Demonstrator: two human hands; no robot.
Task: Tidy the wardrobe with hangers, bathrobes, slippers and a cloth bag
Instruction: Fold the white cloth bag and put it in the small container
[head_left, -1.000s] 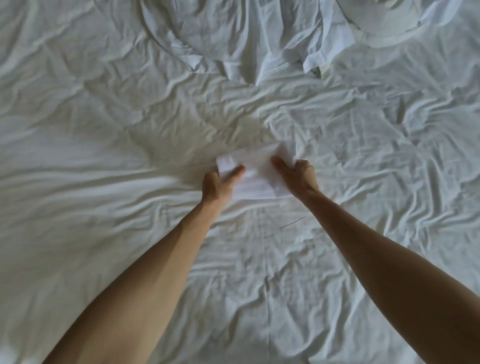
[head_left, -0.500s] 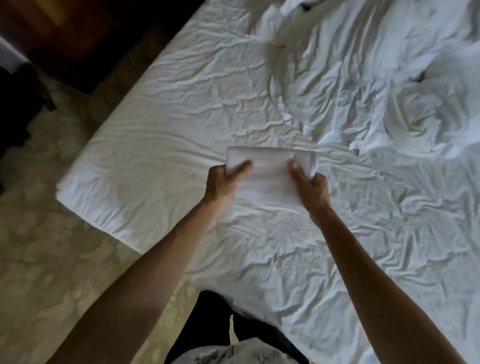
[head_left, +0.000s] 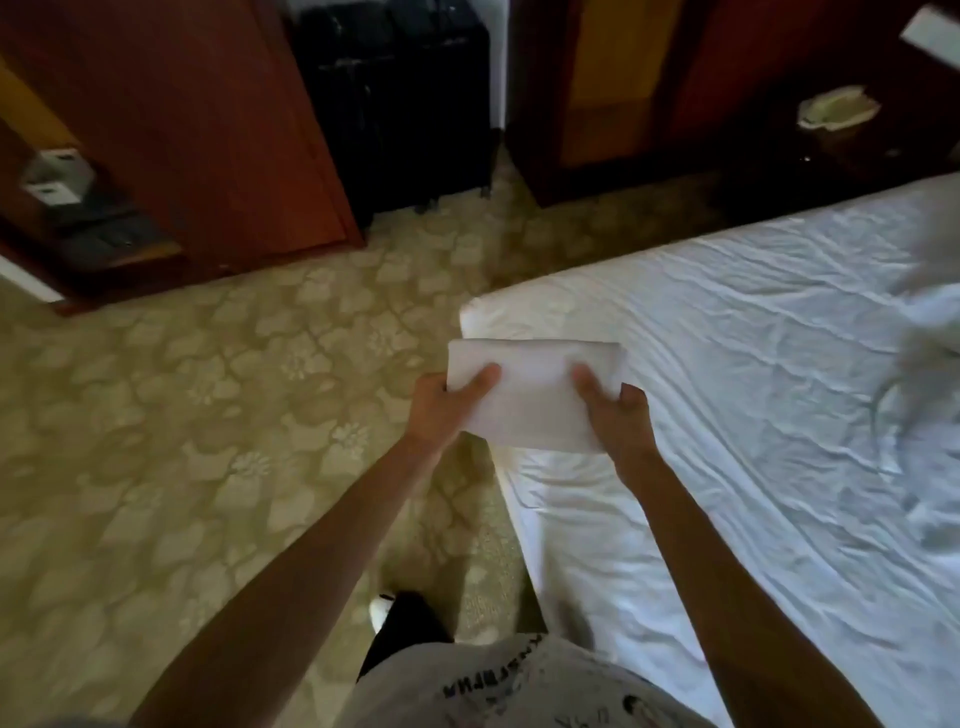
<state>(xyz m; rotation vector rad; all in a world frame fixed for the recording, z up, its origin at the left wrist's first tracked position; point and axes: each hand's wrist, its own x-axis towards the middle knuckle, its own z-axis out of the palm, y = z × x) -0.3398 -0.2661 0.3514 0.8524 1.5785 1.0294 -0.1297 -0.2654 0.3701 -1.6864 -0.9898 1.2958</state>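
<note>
A folded white cloth bag (head_left: 535, 395) is held in the air in front of me, over the bed's corner. My left hand (head_left: 447, 410) grips its left end, thumb on top. My right hand (head_left: 618, 421) grips its right end, thumb on top as well. The fingers under the cloth are hidden. At the upper left stands an open wooden wardrobe door (head_left: 208, 119), with a dark shelf (head_left: 93, 228) holding small items beside it.
The bed (head_left: 753, 415) with a crumpled white sheet fills the right. Patterned carpet (head_left: 208, 415) covers the floor at left. A black suitcase (head_left: 405, 98) stands against the far wall. A bin with a pale liner (head_left: 836, 111) sits at upper right.
I have lifted the folded cloth off the bed and turned left; the view swung from the sheet to the floor, the suitcase and the wardrobe.
</note>
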